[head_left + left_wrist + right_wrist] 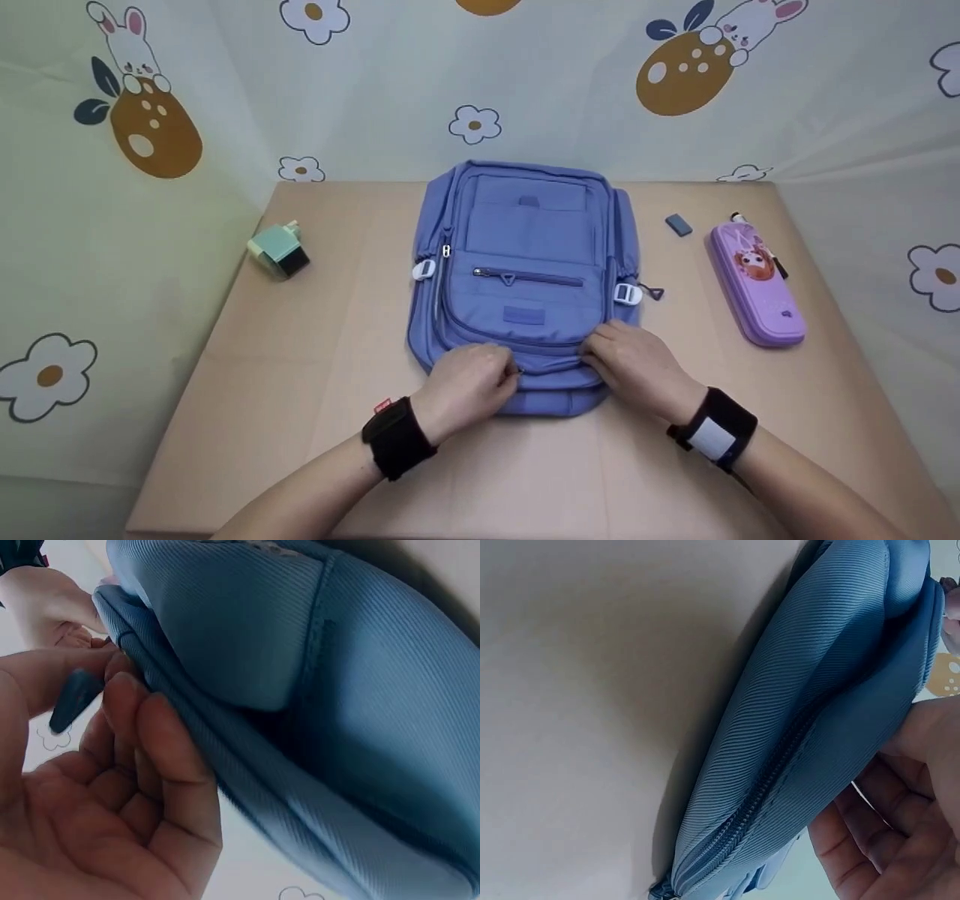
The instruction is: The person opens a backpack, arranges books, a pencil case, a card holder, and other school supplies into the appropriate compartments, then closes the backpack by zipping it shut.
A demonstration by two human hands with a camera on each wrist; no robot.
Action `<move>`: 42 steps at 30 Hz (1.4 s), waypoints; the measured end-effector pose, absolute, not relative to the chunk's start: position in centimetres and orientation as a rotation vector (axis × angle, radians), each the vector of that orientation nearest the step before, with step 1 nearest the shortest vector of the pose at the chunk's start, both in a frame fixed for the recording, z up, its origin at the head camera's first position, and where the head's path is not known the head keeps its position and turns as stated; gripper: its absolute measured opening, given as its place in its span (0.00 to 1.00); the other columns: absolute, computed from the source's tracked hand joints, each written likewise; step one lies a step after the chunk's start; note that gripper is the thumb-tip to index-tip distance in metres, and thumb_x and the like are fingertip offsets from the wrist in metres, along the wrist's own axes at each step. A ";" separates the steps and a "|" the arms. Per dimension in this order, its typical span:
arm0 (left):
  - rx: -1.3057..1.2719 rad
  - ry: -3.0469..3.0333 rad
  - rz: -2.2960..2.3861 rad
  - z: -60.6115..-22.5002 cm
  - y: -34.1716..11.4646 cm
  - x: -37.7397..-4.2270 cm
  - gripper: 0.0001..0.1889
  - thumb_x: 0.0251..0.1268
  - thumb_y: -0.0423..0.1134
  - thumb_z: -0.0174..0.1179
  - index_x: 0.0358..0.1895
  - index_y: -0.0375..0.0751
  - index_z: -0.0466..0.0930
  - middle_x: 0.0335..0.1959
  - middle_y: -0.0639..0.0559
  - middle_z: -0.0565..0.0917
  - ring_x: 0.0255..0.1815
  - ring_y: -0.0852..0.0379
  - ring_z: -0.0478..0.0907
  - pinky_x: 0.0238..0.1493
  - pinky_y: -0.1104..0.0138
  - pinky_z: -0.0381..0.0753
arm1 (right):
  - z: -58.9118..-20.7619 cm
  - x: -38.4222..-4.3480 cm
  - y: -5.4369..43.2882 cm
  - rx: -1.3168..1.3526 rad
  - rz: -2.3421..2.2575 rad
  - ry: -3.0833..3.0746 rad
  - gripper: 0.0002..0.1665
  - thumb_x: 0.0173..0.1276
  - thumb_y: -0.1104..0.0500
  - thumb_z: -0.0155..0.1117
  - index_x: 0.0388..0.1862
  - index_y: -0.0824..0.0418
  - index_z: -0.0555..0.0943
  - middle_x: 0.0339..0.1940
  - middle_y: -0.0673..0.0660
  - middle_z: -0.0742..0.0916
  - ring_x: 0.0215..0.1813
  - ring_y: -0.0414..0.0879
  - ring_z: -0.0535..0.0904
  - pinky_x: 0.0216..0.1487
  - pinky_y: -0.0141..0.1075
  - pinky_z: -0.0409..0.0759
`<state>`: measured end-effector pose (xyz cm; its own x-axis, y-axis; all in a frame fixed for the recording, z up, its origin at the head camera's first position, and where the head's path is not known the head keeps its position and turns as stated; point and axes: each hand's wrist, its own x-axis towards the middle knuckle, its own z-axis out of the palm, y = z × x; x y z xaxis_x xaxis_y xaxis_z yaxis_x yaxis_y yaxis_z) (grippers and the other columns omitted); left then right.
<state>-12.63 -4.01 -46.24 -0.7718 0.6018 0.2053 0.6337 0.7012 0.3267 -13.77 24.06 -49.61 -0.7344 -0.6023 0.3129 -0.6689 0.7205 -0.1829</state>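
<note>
A blue backpack (532,225) lies front side up on the table, its lower end towards me. At its lower left, my left hand (469,382) pinches a zipper pull at the edge of a pocket; the pull's blue tab (75,701) sticks out between thumb and fingers in the left wrist view. My right hand (641,367) holds the fabric edge near the lower right corner, thumb on the cloth in the right wrist view. Beside that hand runs a dark zipper (757,791). Folds between the pocket layers (292,720) gape slightly, and what lies inside is hidden.
A purple pencil case (757,292) lies on the right, with a black-and-white pen (780,264) partly behind it. A small blue-grey block (679,225) sits nearby. On the left stands a mint-green and black object (279,249). Patterned cloth (390,90) surrounds the table (315,390).
</note>
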 end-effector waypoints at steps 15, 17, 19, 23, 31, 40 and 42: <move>-1.256 -2.679 -0.417 -45.5 -10.5 -15.9 0.07 0.60 0.34 0.70 0.41 0.44 0.87 0.39 0.51 0.83 0.42 0.49 0.77 0.46 0.56 0.78 | -49.6 -13.9 24.1 1.024 0.417 -2.700 0.03 0.69 0.60 0.70 0.40 0.55 0.84 0.38 0.49 0.85 0.42 0.47 0.80 0.42 0.41 0.81; -1.289 -2.687 -0.397 -45.7 -11.2 -16.6 0.07 0.60 0.33 0.70 0.41 0.44 0.87 0.39 0.52 0.84 0.44 0.49 0.78 0.48 0.56 0.79 | -49.6 -13.9 24.1 1.022 0.417 -2.704 0.03 0.69 0.60 0.70 0.40 0.55 0.84 0.38 0.49 0.86 0.42 0.47 0.80 0.42 0.41 0.81; -1.314 -2.692 -0.377 -46.0 -11.7 -17.3 0.07 0.59 0.32 0.70 0.40 0.44 0.88 0.39 0.52 0.84 0.44 0.50 0.79 0.49 0.57 0.80 | -49.6 -13.9 24.1 1.027 0.416 -2.703 0.03 0.69 0.60 0.70 0.40 0.55 0.84 0.38 0.50 0.86 0.42 0.47 0.80 0.42 0.42 0.81; -1.372 -2.660 -0.319 -46.6 -12.0 -18.2 0.05 0.59 0.33 0.72 0.38 0.45 0.90 0.38 0.53 0.86 0.43 0.51 0.80 0.48 0.58 0.80 | -49.4 -14.0 24.0 1.044 0.414 -2.683 0.03 0.68 0.61 0.71 0.39 0.56 0.84 0.37 0.50 0.86 0.42 0.48 0.81 0.42 0.42 0.81; -1.370 -2.628 -0.250 -47.1 -12.1 -18.5 0.02 0.67 0.36 0.67 0.37 0.46 0.89 0.37 0.55 0.86 0.41 0.53 0.81 0.44 0.60 0.82 | -47.2 -13.2 21.3 1.135 0.579 -2.527 0.04 0.67 0.63 0.71 0.40 0.58 0.86 0.36 0.49 0.86 0.41 0.45 0.81 0.42 0.39 0.82; -1.347 -2.595 -0.227 -47.6 -11.7 -18.5 0.03 0.67 0.34 0.66 0.34 0.45 0.86 0.34 0.55 0.84 0.37 0.54 0.81 0.39 0.61 0.82 | -47.5 -12.5 14.2 1.459 0.494 -2.373 0.13 0.65 0.63 0.72 0.49 0.61 0.86 0.42 0.52 0.86 0.43 0.46 0.80 0.44 0.36 0.80; -1.349 -2.589 -0.233 -47.6 -11.6 -18.5 0.03 0.67 0.34 0.66 0.34 0.45 0.86 0.34 0.55 0.84 0.36 0.54 0.81 0.38 0.61 0.82 | -48.0 -12.6 13.4 1.469 0.438 -2.370 0.11 0.66 0.63 0.70 0.48 0.61 0.87 0.41 0.52 0.84 0.41 0.46 0.77 0.41 0.36 0.79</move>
